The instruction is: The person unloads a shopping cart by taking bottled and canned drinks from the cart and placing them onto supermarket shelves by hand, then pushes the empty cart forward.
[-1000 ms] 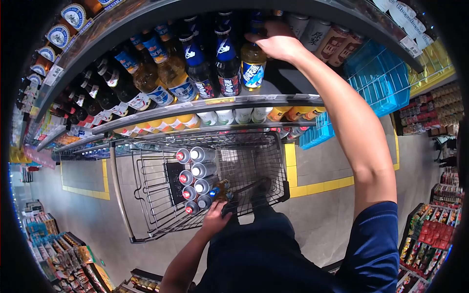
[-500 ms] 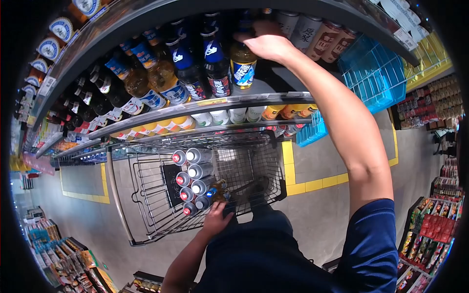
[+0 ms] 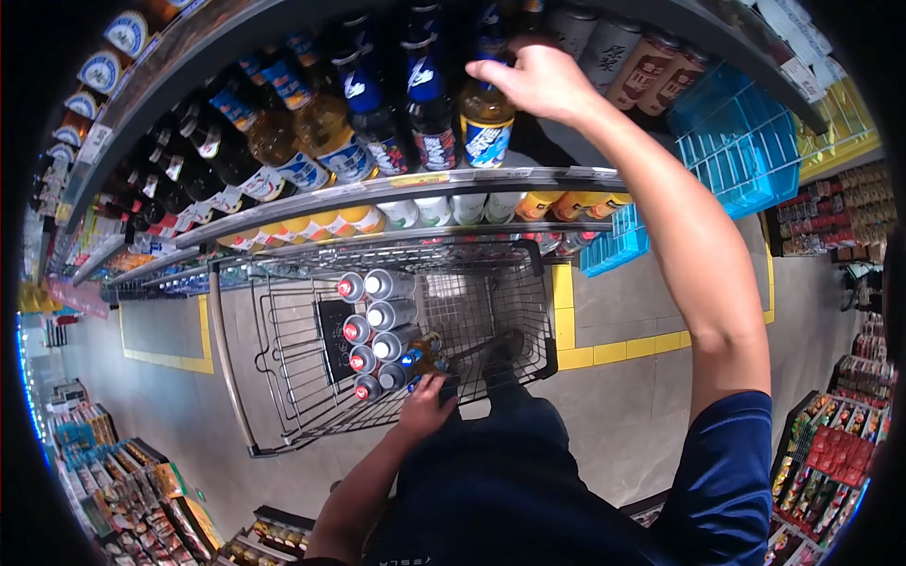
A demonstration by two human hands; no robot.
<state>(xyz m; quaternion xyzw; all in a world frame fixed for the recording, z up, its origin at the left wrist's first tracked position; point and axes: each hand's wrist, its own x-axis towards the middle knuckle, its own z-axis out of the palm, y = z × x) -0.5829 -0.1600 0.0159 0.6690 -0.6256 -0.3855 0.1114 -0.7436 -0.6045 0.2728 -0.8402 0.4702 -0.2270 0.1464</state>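
My right hand (image 3: 547, 83) is up at the shelf, its thumb across the neck of a glass bottle (image 3: 487, 132) with a yellow and blue label. The hand appears closed round that neck, though most fingertips are hidden behind. Dark bottles with blue neck foil (image 3: 431, 127) stand just left of it. Lower down, my left hand (image 3: 427, 407) lies at the near side of the shopping cart (image 3: 547, 325), fingers stretched out and thumb apart. Just beyond its fingertips are amber bottles with blue caps (image 3: 429, 358), beside several silver containers with white or red ends (image 3: 387, 314) in the cart.
Tall cans (image 3: 637, 71) stand right of my right hand, then blue wire baskets (image 3: 736, 141). A lower shelf with orange-and-white cans (image 3: 340, 222) runs above the cart. Yellow lines (image 3: 613, 354) mark the floor. Stocked displays (image 3: 821, 453) rise at the lower right.
The whole view has shifted slightly, with shelf bottles appearing a little further right. Both hands stay at nearly the same places, and the yellow-label bottle still stands on the shelf.
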